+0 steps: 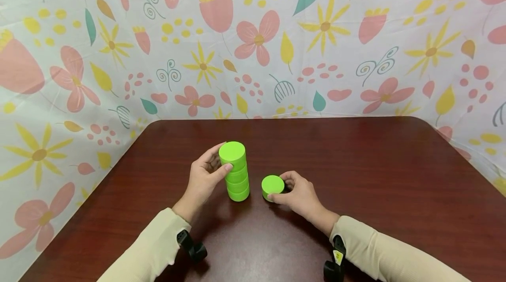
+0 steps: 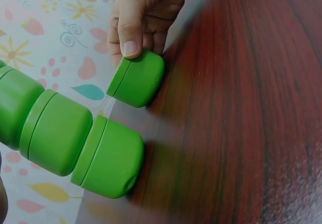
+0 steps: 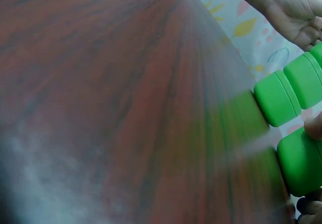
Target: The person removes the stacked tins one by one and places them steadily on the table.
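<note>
The tabletop is glossy, reddish-brown and wood-grained; floral cloth hangs behind. Smooth, bright green round jars with flat tops, seamed rims and rounded bases form an upright stack, gripped near its top by the left hand. Just beside, the right hand pinches one matching jar upright at the tabletop.
</note>
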`<act>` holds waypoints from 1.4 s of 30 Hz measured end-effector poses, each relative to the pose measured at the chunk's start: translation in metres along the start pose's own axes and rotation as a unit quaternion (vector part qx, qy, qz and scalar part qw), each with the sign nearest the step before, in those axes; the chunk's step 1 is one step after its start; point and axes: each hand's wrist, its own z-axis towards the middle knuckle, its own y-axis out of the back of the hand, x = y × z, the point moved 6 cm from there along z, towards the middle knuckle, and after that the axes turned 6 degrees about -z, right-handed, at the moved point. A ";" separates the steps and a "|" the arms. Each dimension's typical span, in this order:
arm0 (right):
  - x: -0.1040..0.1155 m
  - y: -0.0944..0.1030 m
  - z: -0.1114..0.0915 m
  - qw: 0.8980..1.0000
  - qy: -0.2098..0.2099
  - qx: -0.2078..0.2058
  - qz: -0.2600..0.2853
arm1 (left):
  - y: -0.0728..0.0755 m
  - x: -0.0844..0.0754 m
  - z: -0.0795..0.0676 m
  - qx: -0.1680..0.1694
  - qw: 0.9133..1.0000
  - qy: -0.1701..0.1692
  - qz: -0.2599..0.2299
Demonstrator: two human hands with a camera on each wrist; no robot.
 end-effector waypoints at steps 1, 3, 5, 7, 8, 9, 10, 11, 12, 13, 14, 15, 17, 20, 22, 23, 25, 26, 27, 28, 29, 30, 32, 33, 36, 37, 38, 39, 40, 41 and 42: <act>0.001 0.000 0.000 1.000 0.002 0.000 0.000 | 0.000 0.000 0.000 0.000 1.000 -0.001 0.001; 0.001 0.000 -0.001 1.000 0.004 0.000 0.000 | 0.000 0.000 0.000 0.000 1.000 -0.001 0.004; 0.001 0.000 -0.002 1.000 0.003 0.002 0.005 | 0.000 -0.001 -0.001 0.000 1.000 0.000 0.006; 0.001 -0.001 -0.002 1.000 0.003 0.004 0.015 | 0.000 -0.001 -0.001 0.000 1.000 0.001 0.006; 0.001 -0.001 -0.003 1.000 0.001 0.007 0.023 | 0.000 -0.001 -0.001 -0.001 1.000 0.001 0.006; 0.000 -0.001 -0.003 0.999 0.000 0.010 0.032 | 0.001 -0.001 -0.001 -0.001 1.000 0.002 0.006; 0.000 -0.001 -0.003 0.999 -0.001 0.013 0.041 | 0.000 0.000 -0.001 -0.001 1.000 0.003 0.006; -0.001 -0.001 -0.003 0.999 -0.003 0.015 0.051 | 0.000 0.000 0.000 -0.001 1.000 0.004 0.006; -0.001 0.000 -0.003 0.998 -0.006 0.016 0.059 | 0.000 0.000 0.000 0.000 1.000 0.005 0.007; -0.002 0.000 -0.003 0.998 -0.008 0.017 0.065 | -0.001 0.000 0.001 0.002 1.000 0.007 0.008; -0.002 0.001 -0.002 0.997 -0.011 0.019 0.071 | -0.001 0.000 0.001 0.003 1.000 0.008 0.010; -0.002 0.002 -0.001 0.997 -0.012 0.020 0.077 | -0.001 0.000 0.002 0.004 1.000 0.010 0.011; -0.001 0.004 0.000 0.996 -0.013 0.019 0.086 | -0.002 0.000 0.003 0.006 1.000 0.011 0.011; 0.004 0.007 0.004 0.995 -0.001 0.025 0.099 | -0.002 -0.001 0.003 0.005 1.000 0.011 0.010; 0.009 0.008 0.005 0.994 0.010 0.032 0.102 | 0.000 -0.001 0.002 0.002 1.000 0.010 0.009; 0.012 0.008 0.006 0.994 0.015 0.037 0.103 | 0.001 -0.002 0.002 0.002 1.000 0.009 0.009; 0.017 0.010 0.008 0.993 0.025 0.044 0.103 | 0.002 -0.002 0.001 0.002 1.000 0.008 0.009; 0.021 0.010 0.009 0.993 0.030 0.046 0.102 | 0.003 -0.002 0.001 0.002 1.000 0.008 0.009; 0.024 0.011 0.010 0.993 0.034 0.048 0.101 | 0.003 -0.002 0.000 0.002 1.000 0.008 0.009; 0.027 0.013 0.010 0.993 0.039 0.047 0.101 | 0.003 -0.002 0.000 0.003 1.000 0.009 0.008; 0.031 0.014 0.011 0.993 0.043 0.045 0.102 | 0.002 -0.002 0.000 0.004 1.000 0.010 0.006; 0.034 0.015 0.012 0.993 0.048 0.044 0.103 | 0.002 -0.001 0.001 0.003 1.000 0.011 0.006; 0.040 0.017 0.014 0.992 0.057 0.044 0.107 | 0.002 -0.001 0.000 0.003 1.000 0.013 0.004; 0.044 0.018 0.014 0.991 0.061 0.044 0.110 | 0.002 -0.001 0.000 0.002 1.000 0.014 0.003; 0.055 0.022 0.017 0.989 0.077 0.047 0.115 | 0.002 0.000 0.000 0.002 1.000 0.016 0.004; 0.060 0.023 0.018 0.988 0.084 0.047 0.117 | 0.002 0.000 0.000 0.003 1.000 0.016 0.004; 0.065 0.024 0.019 0.988 0.091 0.047 0.118 | 0.002 0.000 0.000 0.004 1.000 0.016 0.004; 0.070 0.025 0.020 0.987 0.099 0.047 0.118 | 0.002 0.000 0.000 0.005 1.000 0.016 0.004; 0.075 0.026 0.020 0.986 0.107 0.048 0.118 | 0.002 0.000 0.000 0.006 1.000 0.016 0.003; 0.080 0.027 0.021 0.985 0.113 0.049 0.119 | 0.002 0.000 0.001 0.007 1.000 0.015 0.002; 0.085 0.028 0.022 0.984 0.118 0.052 0.119 | 0.002 0.000 0.001 0.007 1.000 0.015 0.002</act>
